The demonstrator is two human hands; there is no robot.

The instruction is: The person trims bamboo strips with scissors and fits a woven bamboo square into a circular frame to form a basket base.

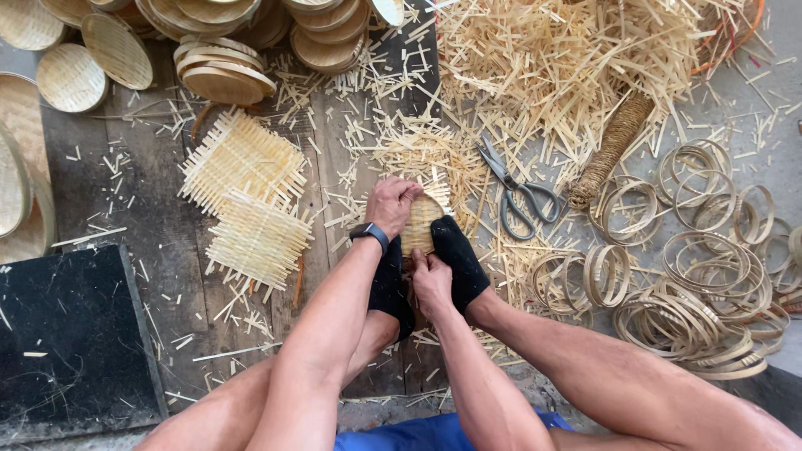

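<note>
A small round woven bamboo tray (420, 224) stands clamped between my two feet in black socks (455, 260). My left hand (391, 205), with a dark watch on the wrist, grips the tray's upper left rim. Lower down, my right hand (431, 282) pinches the tray's bottom edge between the feet. Both hands are closed on the tray.
Two flat woven bamboo mats (251, 200) lie to the left. Scissors (518, 192) and a roll of twine (611, 149) lie to the right, beside several bamboo rings (693, 276). Finished trays (221, 71) are stacked at the top, a pile of bamboo strips (568, 67) beside them. A black slab (71, 334) sits at lower left.
</note>
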